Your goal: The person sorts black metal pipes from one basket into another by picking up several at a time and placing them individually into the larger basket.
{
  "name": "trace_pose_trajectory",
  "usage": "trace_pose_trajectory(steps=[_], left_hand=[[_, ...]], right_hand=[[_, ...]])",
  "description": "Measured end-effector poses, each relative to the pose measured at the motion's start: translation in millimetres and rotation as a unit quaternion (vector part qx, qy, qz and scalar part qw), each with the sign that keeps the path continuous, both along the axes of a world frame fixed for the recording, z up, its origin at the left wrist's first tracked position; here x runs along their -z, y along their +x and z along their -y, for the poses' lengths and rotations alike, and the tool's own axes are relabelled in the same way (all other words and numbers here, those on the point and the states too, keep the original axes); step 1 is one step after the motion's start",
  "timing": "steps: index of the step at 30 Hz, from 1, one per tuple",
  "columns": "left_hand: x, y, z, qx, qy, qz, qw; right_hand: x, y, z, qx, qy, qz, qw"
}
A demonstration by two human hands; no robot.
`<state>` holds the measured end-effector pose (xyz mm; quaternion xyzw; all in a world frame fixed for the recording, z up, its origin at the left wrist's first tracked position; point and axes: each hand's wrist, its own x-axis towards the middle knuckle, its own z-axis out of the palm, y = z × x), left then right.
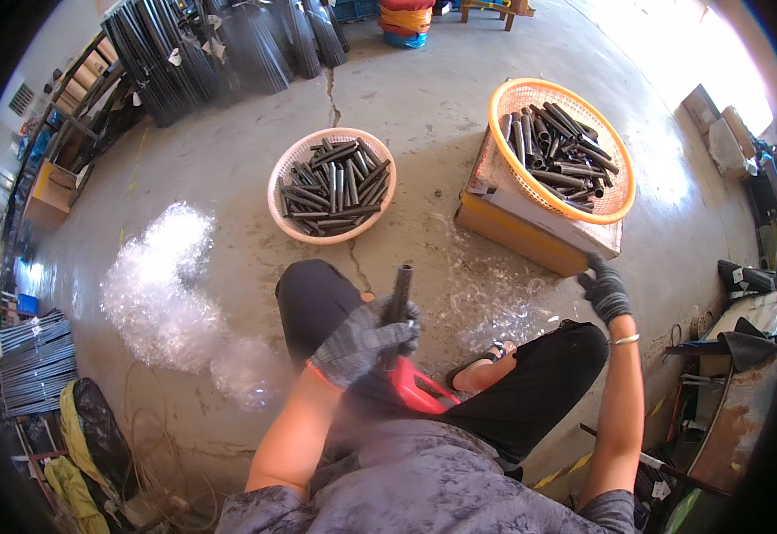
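L hand [366,340], grey knit glove, is wrapped tight round a short dark tube [400,298] held upright over the lap; the tube's top end pokes out above the fist. A red tool [417,387] sits just below, its handle touching the glove's lower side.

R hand [603,288], dark glove, is stretched out at approx 2 o'clock, fingers loosely curled, empty as far as I can tell, near the corner of the cardboard box [531,233] and below the orange basket [559,147] of dark tubes on top of it. A pink basket [332,185] with more tubes is on the concrete floor [424,98] at 12 o'clock. A heap of clear plastic wrap [161,294] lies at 9 o'clock, with scraps between the feet.

Risks, judged: the orange basket overhangs the box, so a hard pull on its rim could tip it; loose wrap underfoot could slip; the one-handed tube could twist out against the tool.
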<state>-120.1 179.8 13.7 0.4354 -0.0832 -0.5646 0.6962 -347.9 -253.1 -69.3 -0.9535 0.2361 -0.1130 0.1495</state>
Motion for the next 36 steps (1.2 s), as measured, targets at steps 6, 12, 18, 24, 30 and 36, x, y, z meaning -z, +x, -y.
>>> trace_pose_trajectory(steps=[6, 12, 18, 24, 30, 36], left_hand=[[-22.7, -5.5, 25.6, 0.049, 0.039, 0.118, 0.991], [-25.5, 6.7, -18.4, -0.043, -0.034, -0.002, 0.999], [-14.1, 13.8, -33.1, -0.118, -0.098, -0.001, 0.988], [-7.4, 3.8, 2.0, 0.007, 0.015, 0.026, 1.0], [-25.9, 2.3, 12.0, -0.002, -0.078, -0.012, 0.997], [-20.3, 22.8, -57.2, -0.147, -0.007, 0.055, 0.988]], right_hand=[[-92.6, 98.3, -216.0, -0.21, 0.521, -0.009, 0.827], [4.3, 92.9, -136.4, -0.13, 0.506, 0.035, 0.852], [11.2, 3.2, 28.7, 0.201, -0.033, -0.321, 0.925], [-94.8, 98.7, -155.3, 0.059, 0.74, 0.024, 0.669], [-39.0, 104.1, -192.5, -0.293, 0.451, -0.022, 0.843], [44.7, -4.8, 59.8, 0.149, 0.022, -0.166, 0.975]])
